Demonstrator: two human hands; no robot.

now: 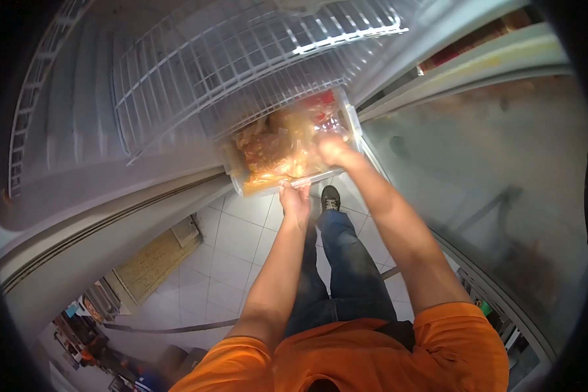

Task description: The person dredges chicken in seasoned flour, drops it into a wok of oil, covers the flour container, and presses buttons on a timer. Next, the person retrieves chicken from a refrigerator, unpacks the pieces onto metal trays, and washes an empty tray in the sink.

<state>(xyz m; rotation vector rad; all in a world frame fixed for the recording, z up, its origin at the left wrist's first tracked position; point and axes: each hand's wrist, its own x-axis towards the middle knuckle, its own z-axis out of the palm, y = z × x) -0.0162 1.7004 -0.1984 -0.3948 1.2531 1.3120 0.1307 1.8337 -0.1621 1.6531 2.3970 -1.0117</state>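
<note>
A clear plastic drawer (244, 185) is pulled partly out at the bottom of a fridge. Plastic bags (274, 153) with orange and reddish contents fill it, and something red (320, 104) lies at its back right. My left hand (295, 199) grips the drawer's front edge from below. Inside the drawer's right part, my right hand (333, 150) is among the bags; its fingers are blurred, and what they hold, if anything, cannot be made out.
White wire shelves (242, 62) hang above the drawer. The fridge door (477, 150) stands open on the right. A white tiled floor (228, 242), my shoe (330, 198) and a brownish mat (153, 261) are below.
</note>
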